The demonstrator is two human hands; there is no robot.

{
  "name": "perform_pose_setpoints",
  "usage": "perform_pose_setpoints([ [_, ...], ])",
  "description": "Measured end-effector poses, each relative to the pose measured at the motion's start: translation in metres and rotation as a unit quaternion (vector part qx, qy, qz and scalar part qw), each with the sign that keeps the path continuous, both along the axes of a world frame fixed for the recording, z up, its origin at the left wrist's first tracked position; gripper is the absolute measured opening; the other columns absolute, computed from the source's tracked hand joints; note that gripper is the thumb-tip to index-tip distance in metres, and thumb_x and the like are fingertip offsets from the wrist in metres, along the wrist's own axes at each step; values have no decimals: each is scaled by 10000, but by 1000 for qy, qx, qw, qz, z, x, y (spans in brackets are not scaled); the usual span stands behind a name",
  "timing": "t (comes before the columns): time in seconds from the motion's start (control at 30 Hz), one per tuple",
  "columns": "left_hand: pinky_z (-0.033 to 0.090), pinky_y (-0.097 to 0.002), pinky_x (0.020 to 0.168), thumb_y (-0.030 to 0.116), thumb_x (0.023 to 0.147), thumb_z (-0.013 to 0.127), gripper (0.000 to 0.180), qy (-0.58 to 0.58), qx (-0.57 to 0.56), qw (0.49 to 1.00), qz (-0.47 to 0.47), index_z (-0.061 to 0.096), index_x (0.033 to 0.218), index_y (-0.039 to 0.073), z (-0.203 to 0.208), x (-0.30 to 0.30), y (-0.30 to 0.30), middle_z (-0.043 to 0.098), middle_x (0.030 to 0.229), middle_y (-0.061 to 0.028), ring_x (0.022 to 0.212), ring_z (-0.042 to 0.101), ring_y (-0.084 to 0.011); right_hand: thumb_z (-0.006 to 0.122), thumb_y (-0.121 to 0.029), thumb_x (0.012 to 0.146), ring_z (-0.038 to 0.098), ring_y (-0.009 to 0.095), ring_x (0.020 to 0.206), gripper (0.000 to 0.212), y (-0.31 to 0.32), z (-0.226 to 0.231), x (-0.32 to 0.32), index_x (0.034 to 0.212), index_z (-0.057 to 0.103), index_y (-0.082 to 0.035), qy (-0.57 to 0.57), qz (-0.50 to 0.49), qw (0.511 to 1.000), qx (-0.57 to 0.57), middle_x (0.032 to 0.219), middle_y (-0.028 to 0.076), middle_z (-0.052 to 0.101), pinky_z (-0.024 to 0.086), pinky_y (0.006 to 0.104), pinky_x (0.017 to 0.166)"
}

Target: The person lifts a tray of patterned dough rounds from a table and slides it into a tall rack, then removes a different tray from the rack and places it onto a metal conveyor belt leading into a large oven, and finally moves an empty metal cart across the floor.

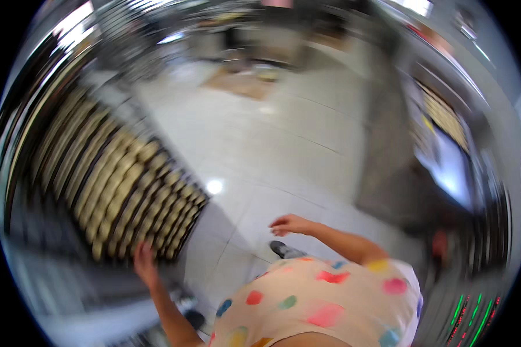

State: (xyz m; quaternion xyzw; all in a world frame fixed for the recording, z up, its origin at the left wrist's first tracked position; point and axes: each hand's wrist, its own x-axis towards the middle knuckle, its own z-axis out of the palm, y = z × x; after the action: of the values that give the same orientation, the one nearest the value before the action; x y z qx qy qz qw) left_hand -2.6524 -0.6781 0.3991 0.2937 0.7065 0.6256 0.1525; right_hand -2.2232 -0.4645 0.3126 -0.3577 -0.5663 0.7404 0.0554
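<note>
My left hand (145,263) is blurred, its fingers apparently stretched out at the near edge of a stack of dark trays (127,215) bearing rows of pale, dough-like pieces (111,184). Whether it touches a tray I cannot tell. Out in front of my body, over the tiled floor, hangs my right hand (289,225). Its fingers are loosely bent and nothing shows in them.
Pale floor tiles (255,168) stretch ahead, with a flat brown piece (237,82) lying farther off. On the right, a grey unit (391,139) stands beside another tray of pale pieces (444,115). Green and red lights (472,318) glow at lower right. Motion blurs the surroundings.
</note>
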Motion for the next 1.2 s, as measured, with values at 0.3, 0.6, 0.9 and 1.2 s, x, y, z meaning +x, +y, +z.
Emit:
perform_pose_setpoints([
  [0.3, 469, -304, 851, 278, 890, 574, 455, -17, 160, 978, 131, 476, 1213, -28, 148, -13, -10, 584, 1112, -118, 971, 590, -192, 540, -104, 877, 572, 238, 1046, 404, 87, 153, -151, 1254, 459, 16, 221, 116, 966, 71, 1148, 153, 575, 472, 347, 898],
  [0.6, 432, -358, 954, 393, 840, 618, 713, 10, 242, 964, 111, 326, 1321, -46, 262, -120, -41, 471, 1257, -169, 1116, 512, -259, 598, -228, 850, 534, 279, 1108, 557, 114, 338, -374, 1277, 354, 32, 406, 178, 894, 59, 1206, 174, 515, 421, 396, 960],
  [0.9, 422, -432, 986, 474, 795, 640, 921, -16, 399, 917, 11, 138, 1400, -6, 328, -227, -18, 230, 1369, -299, 1165, 457, -376, 621, -204, 843, 462, 379, 1161, 476, 114, 431, -495, 1127, 391, 100, 445, 94, 886, -93, 1173, 255, 466, 370, 450, 1036],
  [1.2, 439, -512, 965, 355, 781, 662, 674, -64, 491, 868, -36, 348, 1209, -61, 345, -269, 16, 446, 1157, -242, 1102, 488, -374, 696, -200, 756, 578, 307, 974, 352, 142, 449, -552, 982, 566, 37, 498, -3, 855, -145, 1010, 190, 601, 482, 457, 917],
])
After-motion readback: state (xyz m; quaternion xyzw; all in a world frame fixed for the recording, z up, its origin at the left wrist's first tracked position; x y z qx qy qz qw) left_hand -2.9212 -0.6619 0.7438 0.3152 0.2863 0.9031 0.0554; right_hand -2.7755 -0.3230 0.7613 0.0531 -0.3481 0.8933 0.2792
